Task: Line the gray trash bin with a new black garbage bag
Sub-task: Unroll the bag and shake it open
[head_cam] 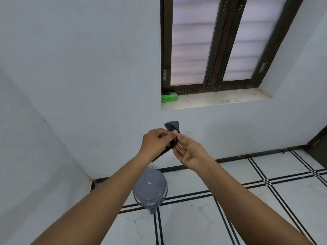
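Observation:
A folded black garbage bag [172,126] is held up in front of the white wall, between both hands. My left hand [155,144] pinches its left side, and a dark strip of bag hangs down below that hand. My right hand [190,152] grips the bag's right side with thumb and fingers. One corner of the bag fans out above the fingertips. Below my arms the gray trash bin [150,190] stands on the floor near the wall, its round lid closed, with a small blue dot on top and a pedal at its front.
A green box [169,97] sits at the left end of the window sill [221,100]. The window above has dark frames. The floor is white tile with black stripes [265,182]. A dark door edge [318,144] is at the far right.

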Demonstrator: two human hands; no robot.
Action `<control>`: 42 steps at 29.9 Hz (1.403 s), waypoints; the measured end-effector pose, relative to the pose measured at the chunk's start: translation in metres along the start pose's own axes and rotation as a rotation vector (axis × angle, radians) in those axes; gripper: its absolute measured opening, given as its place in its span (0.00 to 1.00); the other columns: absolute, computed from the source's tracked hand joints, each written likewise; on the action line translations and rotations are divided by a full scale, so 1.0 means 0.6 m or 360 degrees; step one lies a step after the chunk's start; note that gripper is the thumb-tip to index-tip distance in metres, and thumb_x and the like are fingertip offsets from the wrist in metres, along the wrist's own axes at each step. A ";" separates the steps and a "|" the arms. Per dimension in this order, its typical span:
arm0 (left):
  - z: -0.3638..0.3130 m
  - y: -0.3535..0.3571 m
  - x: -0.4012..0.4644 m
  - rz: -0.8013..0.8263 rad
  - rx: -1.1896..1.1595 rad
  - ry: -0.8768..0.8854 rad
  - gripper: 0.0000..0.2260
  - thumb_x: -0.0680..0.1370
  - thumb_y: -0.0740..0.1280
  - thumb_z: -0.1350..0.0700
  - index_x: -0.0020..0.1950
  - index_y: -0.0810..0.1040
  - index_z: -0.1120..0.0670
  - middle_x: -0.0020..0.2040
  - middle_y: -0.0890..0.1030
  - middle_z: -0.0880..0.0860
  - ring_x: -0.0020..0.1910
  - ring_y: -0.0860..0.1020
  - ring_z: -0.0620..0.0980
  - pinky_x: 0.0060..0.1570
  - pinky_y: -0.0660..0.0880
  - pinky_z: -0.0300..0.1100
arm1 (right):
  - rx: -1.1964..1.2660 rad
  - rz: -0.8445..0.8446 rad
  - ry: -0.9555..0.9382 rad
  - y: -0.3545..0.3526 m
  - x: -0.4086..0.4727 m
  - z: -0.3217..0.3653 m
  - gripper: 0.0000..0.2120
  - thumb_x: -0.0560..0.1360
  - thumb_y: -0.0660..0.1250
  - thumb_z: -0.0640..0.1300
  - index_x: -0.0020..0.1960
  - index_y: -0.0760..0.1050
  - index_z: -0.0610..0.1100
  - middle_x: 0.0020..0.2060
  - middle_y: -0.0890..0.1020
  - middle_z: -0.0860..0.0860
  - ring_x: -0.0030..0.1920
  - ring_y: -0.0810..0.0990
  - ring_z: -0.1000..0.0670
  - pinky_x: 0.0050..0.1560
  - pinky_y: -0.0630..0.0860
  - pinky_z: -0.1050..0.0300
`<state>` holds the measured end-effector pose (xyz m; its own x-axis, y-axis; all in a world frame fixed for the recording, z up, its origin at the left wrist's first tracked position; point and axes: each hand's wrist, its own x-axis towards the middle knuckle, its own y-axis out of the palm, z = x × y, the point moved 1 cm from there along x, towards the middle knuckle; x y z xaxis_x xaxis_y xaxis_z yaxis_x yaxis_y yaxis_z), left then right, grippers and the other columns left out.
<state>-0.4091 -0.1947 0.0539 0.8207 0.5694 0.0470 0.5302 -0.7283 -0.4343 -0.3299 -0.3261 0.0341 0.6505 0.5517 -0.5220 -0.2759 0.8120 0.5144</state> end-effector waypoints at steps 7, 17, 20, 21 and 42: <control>0.047 -0.063 -0.011 0.0336 -0.0427 -0.0361 0.03 0.80 0.71 0.57 0.48 0.83 0.55 0.43 0.84 0.56 0.45 0.82 0.52 0.52 0.80 0.50 | -0.0143 0.0066 -0.0031 0.034 -0.016 -0.050 0.08 0.78 0.73 0.42 0.56 0.80 0.45 0.50 0.89 0.49 0.50 0.88 0.52 0.51 0.81 0.54; 0.084 -0.093 -0.043 0.0258 -0.1084 -0.0852 0.11 0.84 0.57 0.65 0.49 0.77 0.57 0.38 0.77 0.53 0.31 0.77 0.47 0.39 0.81 0.44 | -0.0267 -0.0066 -0.0239 0.060 -0.036 -0.096 0.09 0.74 0.76 0.38 0.50 0.79 0.45 0.41 0.88 0.47 0.40 0.88 0.49 0.38 0.83 0.57; 0.096 -0.104 -0.053 0.0514 -0.0951 -0.0791 0.07 0.83 0.63 0.65 0.55 0.81 0.59 0.43 0.86 0.55 0.38 0.85 0.50 0.42 0.84 0.45 | -0.0269 -0.0025 -0.0239 0.059 -0.041 -0.107 0.07 0.73 0.77 0.39 0.48 0.80 0.44 0.42 0.88 0.46 0.41 0.87 0.50 0.39 0.82 0.58; 0.101 -0.106 -0.058 0.0578 -0.0951 -0.0777 0.07 0.82 0.65 0.66 0.55 0.82 0.60 0.44 0.87 0.57 0.41 0.87 0.53 0.44 0.84 0.46 | -0.0305 -0.0009 -0.0238 0.063 -0.043 -0.113 0.05 0.74 0.77 0.40 0.48 0.81 0.44 0.41 0.88 0.46 0.39 0.87 0.50 0.38 0.82 0.59; 0.137 -0.122 -0.050 0.0186 -0.0761 -0.0653 0.09 0.81 0.65 0.64 0.45 0.82 0.56 0.39 0.84 0.53 0.38 0.83 0.49 0.47 0.84 0.48 | -0.0039 -0.0165 0.0120 0.109 -0.020 -0.143 0.08 0.83 0.63 0.40 0.46 0.78 0.46 0.36 0.84 0.50 0.42 0.83 0.48 0.44 0.78 0.49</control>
<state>-0.4902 -0.1272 0.0105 0.7809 0.5064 -0.3656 0.5562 -0.8301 0.0382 -0.4166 -0.2632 0.0157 0.6216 0.4766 -0.6217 -0.2277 0.8693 0.4387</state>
